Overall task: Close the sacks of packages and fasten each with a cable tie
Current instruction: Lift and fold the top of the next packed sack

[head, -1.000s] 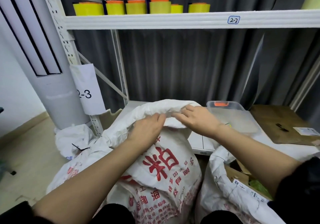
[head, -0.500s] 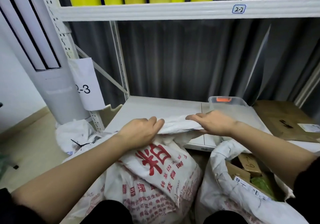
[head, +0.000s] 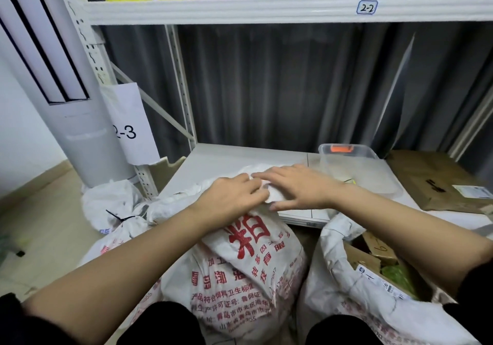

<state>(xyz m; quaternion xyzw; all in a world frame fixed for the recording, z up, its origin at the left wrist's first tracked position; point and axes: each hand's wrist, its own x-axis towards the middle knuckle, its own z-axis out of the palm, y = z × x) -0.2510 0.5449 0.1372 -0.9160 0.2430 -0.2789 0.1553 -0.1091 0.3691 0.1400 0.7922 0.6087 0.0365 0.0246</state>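
A: Hands?
B: left hand [head: 234,198] grips the gathered neck of the middle sack [head: 248,262]; right hand [head: 298,187] lies on the same fold, fingers nearly straight.
A: Sack location?
B: On the floor against the low shelf [head: 240,158]. Open sack [head: 354,299] just right, parcels showing. Tied sack [head: 112,206] left, black cable tie [head: 120,217] on it.

Open room is left over the bare white shelf board [head: 240,158] behind the sack [head: 248,259]; rightward it is blocked by a clear plastic tub [head: 354,166] (cardboard box [head: 432,179] beyond).
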